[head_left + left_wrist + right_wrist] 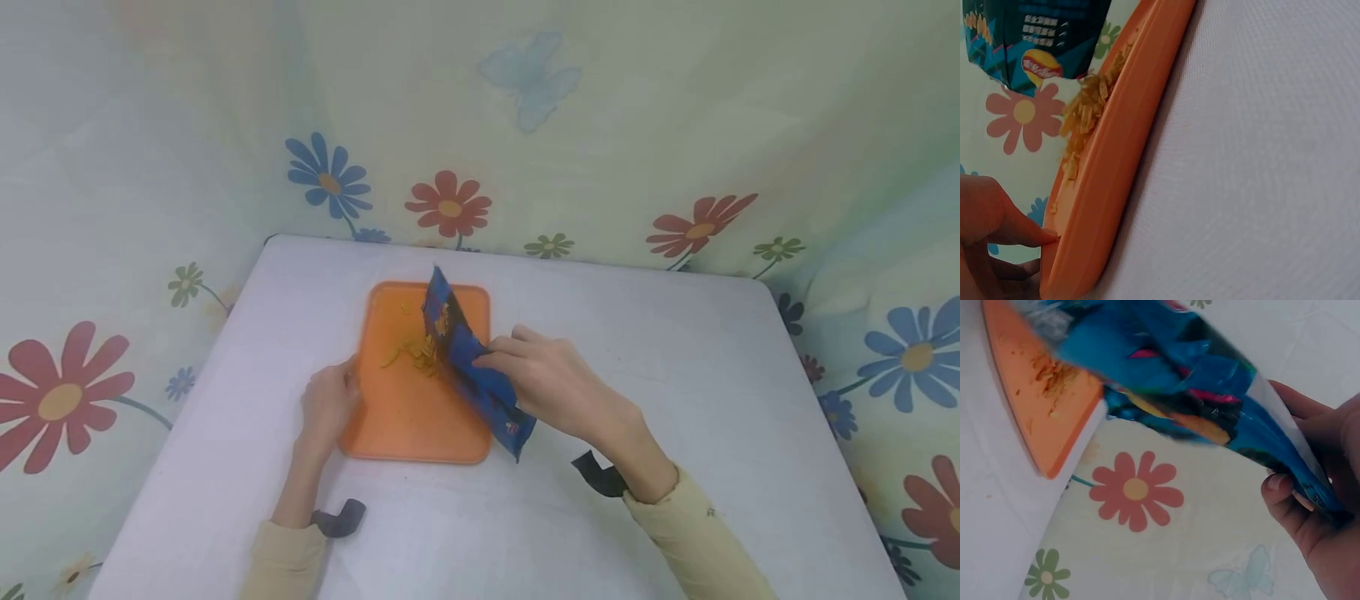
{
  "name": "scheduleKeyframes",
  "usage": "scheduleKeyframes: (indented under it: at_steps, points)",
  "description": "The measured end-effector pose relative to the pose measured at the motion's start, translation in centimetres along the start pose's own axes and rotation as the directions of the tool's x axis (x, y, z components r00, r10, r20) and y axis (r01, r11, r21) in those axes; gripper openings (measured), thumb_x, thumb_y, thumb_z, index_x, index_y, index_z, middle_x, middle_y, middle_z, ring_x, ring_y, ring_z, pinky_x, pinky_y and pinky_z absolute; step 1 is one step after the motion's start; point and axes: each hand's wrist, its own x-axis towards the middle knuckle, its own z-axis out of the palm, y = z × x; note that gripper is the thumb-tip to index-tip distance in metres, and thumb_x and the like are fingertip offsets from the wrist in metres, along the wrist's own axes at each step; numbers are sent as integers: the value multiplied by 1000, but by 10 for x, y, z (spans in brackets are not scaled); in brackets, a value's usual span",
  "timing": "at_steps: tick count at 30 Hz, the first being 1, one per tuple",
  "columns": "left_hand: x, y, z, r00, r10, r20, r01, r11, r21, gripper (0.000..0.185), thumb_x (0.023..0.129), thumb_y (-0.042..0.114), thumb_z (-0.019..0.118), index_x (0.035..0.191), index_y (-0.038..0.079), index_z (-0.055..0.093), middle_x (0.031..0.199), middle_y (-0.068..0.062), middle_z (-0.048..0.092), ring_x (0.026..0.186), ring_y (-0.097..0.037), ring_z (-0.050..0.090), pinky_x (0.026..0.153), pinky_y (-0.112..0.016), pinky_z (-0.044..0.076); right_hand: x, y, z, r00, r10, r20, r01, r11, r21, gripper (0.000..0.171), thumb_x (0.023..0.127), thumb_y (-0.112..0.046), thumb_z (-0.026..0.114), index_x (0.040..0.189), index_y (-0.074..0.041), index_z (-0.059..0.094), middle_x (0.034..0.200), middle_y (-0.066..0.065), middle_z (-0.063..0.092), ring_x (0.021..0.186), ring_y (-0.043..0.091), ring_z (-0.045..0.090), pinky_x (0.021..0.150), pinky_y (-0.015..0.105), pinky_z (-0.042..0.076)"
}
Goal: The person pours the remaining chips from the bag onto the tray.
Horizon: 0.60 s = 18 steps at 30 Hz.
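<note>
An orange tray (405, 425) lies on the white table (712, 375), with a small heap of yellow snack strips (416, 354) on it. My right hand (551, 379) grips a blue snack bag (472, 367), tipped with its mouth down over the tray. My left hand (328, 404) holds the tray's left rim, fingers curled on the edge. In the left wrist view the fingers (997, 222) pinch the tray rim (1116, 162) beside the strips (1088, 109) and the bag (1029, 37). The right wrist view shows the bag (1210, 394) held by fingers (1291, 500) above the tray (1041, 394).
A floral cloth (525, 125) hangs behind and around the table as a backdrop. Black wrist straps (600, 475) sit at both cuffs. Bare white tabletop stretches to the right of the tray and along the near edge.
</note>
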Motion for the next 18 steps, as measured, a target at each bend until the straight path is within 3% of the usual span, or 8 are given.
scheduleKeyframes:
  at_steps: [4, 8, 18]
  points:
    - [1, 2, 0, 999, -30, 18, 30, 1000, -7, 46, 100, 3, 53, 146, -5, 52, 81, -14, 62, 55, -16, 47, 50, -26, 41, 0, 0, 1, 1000, 11, 8, -11, 1000, 14, 35, 82, 13, 71, 109, -8, 79, 102, 1, 73, 80, 15, 57, 56, 15, 43]
    - [1, 3, 1, 998, -53, 29, 54, 998, -14, 47, 101, 4, 53, 147, -4, 51, 78, -13, 60, 54, -16, 47, 50, -26, 41, -1, 1, 2, 1000, 26, 15, -26, 1000, 16, 33, 83, 11, 72, 110, -8, 79, 101, 1, 73, 79, 15, 56, 57, 15, 44]
    - [2, 2, 1, 999, -31, 11, 31, 1000, -3, 46, 100, 2, 53, 146, -4, 52, 66, -7, 49, 50, -14, 41, 46, -24, 36, 3, 2, 4, 1000, -3, -16, 3, 1000, -15, 34, 84, 11, 69, 109, -9, 79, 104, 1, 73, 80, 15, 58, 51, 16, 39]
